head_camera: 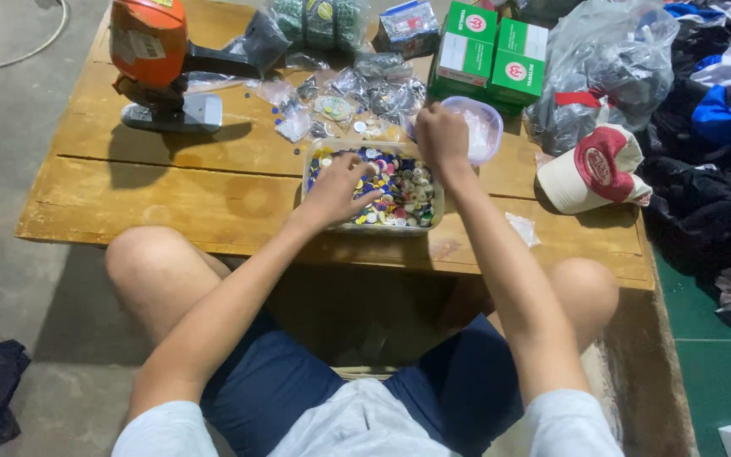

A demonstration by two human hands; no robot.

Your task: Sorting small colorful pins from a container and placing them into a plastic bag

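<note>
A clear rectangular tub (435, 213) full of mixed coloured buttons (406, 188) sits on a low wooden table (171, 190). My left hand (338, 188) rests in the tub's left half, fingers spread down among the buttons. My right hand (440, 135) is raised over the tub's far right corner, fingers curled in; whether it pinches a button I cannot tell. A round clear bowl (486, 127) stands just behind my right hand.
Small clear bags of buttons (364, 89) lie behind the tub. An orange machine (152, 51) stands far left, green boxes (488, 55) and a grey plastic bag (602, 72) far right, and a red-and-cream cap (594, 169) at the right edge. Dark clothes (712, 152) are heaped beyond.
</note>
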